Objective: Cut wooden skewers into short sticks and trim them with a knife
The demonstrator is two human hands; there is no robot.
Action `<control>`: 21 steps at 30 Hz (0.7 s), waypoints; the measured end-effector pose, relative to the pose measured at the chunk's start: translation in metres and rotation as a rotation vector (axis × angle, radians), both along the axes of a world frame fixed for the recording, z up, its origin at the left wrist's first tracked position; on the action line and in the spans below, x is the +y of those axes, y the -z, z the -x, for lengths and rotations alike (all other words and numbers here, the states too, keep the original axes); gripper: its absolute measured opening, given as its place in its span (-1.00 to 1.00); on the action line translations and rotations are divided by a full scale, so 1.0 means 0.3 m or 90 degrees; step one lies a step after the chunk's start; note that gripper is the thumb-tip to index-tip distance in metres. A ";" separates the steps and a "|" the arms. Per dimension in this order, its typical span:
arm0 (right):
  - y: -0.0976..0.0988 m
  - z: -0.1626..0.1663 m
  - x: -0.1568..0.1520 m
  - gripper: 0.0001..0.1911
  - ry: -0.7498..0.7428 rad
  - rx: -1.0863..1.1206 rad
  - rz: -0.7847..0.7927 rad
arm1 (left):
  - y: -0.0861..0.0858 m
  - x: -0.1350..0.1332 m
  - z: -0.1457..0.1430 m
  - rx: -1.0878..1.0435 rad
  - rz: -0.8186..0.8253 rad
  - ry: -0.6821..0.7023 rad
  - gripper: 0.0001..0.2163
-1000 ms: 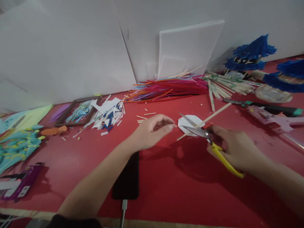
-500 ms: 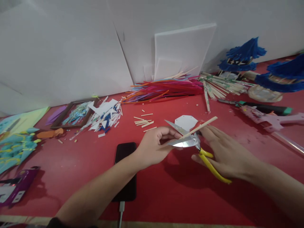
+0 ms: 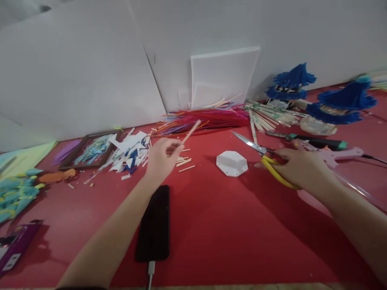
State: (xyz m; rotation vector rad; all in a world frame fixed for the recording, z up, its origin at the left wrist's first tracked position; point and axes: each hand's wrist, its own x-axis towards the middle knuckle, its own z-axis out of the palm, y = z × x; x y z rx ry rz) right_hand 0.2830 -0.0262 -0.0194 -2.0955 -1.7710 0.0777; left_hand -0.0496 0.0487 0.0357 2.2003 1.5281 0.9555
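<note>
My left hand (image 3: 161, 159) is closed on a thin wooden stick (image 3: 191, 131), held above a small pile of cut stick pieces (image 3: 184, 161) on the red table (image 3: 229, 225). My right hand (image 3: 299, 169) grips yellow-handled scissors (image 3: 263, 155), their blades pointing left and up, just right of a white octagonal piece (image 3: 231, 163) lying flat on the table.
A black phone (image 3: 154, 229) with a cable lies near the front edge. Paper scraps (image 3: 131, 149), a framed picture (image 3: 87, 151), colourful straws (image 3: 205, 117), a chopstick bundle (image 3: 269, 114), blue tassel ornaments (image 3: 344, 100), a pink glue gun (image 3: 338, 155) and a white board (image 3: 222, 76) line the back.
The stick was between the scissor blades. Now my left hand has carried a stick left and up over the cut pieces, and my right hand has drawn the scissors away to the right.
</note>
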 end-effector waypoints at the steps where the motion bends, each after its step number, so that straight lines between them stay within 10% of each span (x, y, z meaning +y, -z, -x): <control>1: 0.009 -0.019 0.010 -0.46 0.006 -0.008 -0.012 | 0.007 0.014 -0.013 0.122 -0.012 0.014 -0.91; 4: 0.036 -0.048 0.021 -0.57 -0.003 -0.019 -0.044 | 0.025 0.087 -0.051 0.397 -0.014 0.053 -0.82; 11: 0.077 -0.008 0.008 -0.63 -0.050 -0.036 -0.085 | 0.034 0.239 -0.125 0.406 -0.017 0.064 -0.80; 21: -0.073 -0.321 -0.044 -0.69 0.171 -0.070 -0.064 | 0.079 -0.061 -0.323 0.283 0.170 0.277 -0.31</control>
